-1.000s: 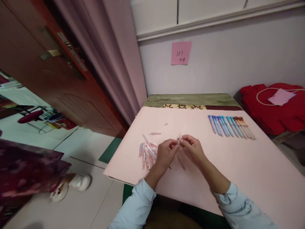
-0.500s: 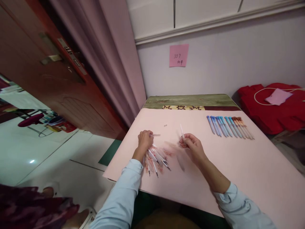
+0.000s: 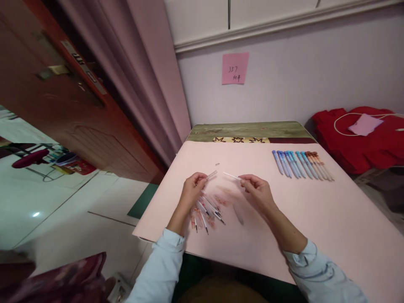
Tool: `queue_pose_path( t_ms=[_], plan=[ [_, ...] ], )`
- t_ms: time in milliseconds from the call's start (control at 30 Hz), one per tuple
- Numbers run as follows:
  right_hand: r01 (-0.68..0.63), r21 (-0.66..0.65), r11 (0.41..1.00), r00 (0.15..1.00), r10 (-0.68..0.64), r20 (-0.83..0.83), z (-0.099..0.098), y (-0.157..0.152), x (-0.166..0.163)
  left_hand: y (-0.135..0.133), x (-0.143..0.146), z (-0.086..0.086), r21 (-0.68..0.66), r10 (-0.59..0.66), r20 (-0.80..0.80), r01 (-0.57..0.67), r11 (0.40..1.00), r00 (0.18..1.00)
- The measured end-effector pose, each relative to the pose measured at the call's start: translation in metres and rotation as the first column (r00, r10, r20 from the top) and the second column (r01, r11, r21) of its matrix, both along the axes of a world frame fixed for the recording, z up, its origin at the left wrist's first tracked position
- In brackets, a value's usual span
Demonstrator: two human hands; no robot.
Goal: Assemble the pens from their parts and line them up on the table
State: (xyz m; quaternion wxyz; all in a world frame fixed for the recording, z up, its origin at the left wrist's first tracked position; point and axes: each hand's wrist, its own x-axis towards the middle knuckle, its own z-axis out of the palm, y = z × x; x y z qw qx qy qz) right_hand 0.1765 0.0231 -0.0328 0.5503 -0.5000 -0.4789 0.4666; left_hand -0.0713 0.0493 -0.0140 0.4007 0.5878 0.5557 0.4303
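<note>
Item: left of the middle of the pink paper sheet [image 3: 315, 210], my left hand [image 3: 192, 189] pinches a short clear plastic tube [image 3: 212, 173] and my right hand [image 3: 257, 191] a thin white refill [image 3: 231, 176], tips facing, just apart; I judge they need holding level, in line, lightly gripped.

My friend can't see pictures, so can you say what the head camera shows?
A person's left hand pinches a clear pen tube and the right hand a thin white refill, tips nearly meeting above a pink table cover. A pile of pen parts lies by the left hand; a row of blue and orange pens lies farther right.
</note>
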Motion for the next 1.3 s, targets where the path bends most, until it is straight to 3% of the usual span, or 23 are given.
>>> queue_pose_path(
  t_ms=[167,600,800,900,1000,1100,1300],
  plan=[
    [-0.002,0.003,1.000,0.995,0.002,0.098,-0.003,-0.001,0.002,-0.016,0.008,-0.002,-0.039,-0.042,0.127,0.047,0.998,0.991],
    [-0.072,0.021,0.997,0.988,0.068,0.142,-0.003,-0.003,0.004,-0.021,0.002,0.006,-0.053,-0.061,0.066,0.064,0.996,0.996],
    [-0.088,0.040,0.995,0.981,0.080,0.176,-0.004,-0.006,0.000,-0.024,0.003,0.007,-0.026,-0.019,0.004,0.019,0.999,1.000],
    [-0.122,0.017,0.992,0.983,0.118,0.141,-0.004,-0.006,-0.001,-0.023,0.007,0.008,-0.089,0.067,0.155,-0.054,0.995,0.986],
    [-0.140,0.028,0.990,0.985,0.136,0.110,-0.004,-0.007,-0.003,-0.022,0.016,0.011,-0.190,0.192,0.408,-0.123,0.974,0.893],
    [-0.126,0.075,0.989,0.986,0.116,0.122,-0.006,-0.008,-0.007,-0.025,0.032,0.011,-0.271,0.258,0.604,-0.110,0.956,0.754],
    [-0.067,0.183,0.981,0.986,0.036,0.164,-0.011,-0.010,-0.016,-0.030,0.067,0.003,-0.394,0.376,0.769,-0.081,0.916,0.517]
  ],
)
